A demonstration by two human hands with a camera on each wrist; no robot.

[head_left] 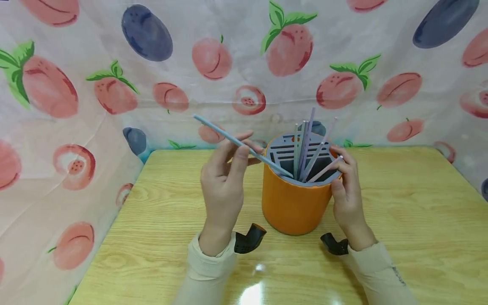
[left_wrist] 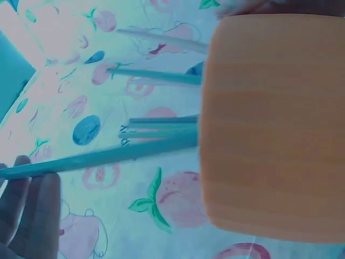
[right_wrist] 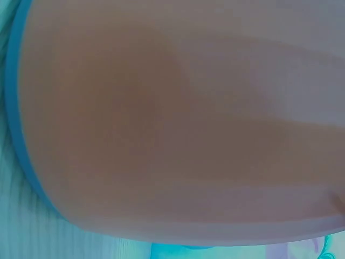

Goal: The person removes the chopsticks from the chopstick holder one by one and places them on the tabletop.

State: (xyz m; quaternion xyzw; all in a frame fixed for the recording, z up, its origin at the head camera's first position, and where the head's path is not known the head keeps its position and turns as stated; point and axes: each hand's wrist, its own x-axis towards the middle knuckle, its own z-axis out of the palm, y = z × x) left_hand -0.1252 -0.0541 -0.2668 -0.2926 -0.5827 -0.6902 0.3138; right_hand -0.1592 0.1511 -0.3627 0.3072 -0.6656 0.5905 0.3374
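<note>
My left hand pinches a blue chopstick between thumb and fingers. The chopstick slants down to the right, and its lower end lies inside the rim of an orange knife and utensil holder. Several green, purple and pink chopsticks stand in the holder's open compartment, leaning different ways. At the holder's right side, my right hand grips the rim, thumb outside and fingers over the top edge. One finger is close to the tip of a low-leaning pink chopstick. In the right wrist view the holder's wall fills most of the picture.
The holder has a grey slotted top insert at its back. It stands on a wood-grain table. A fruit-print cloth hangs behind and along the left. Black curved pieces sit at both wrists.
</note>
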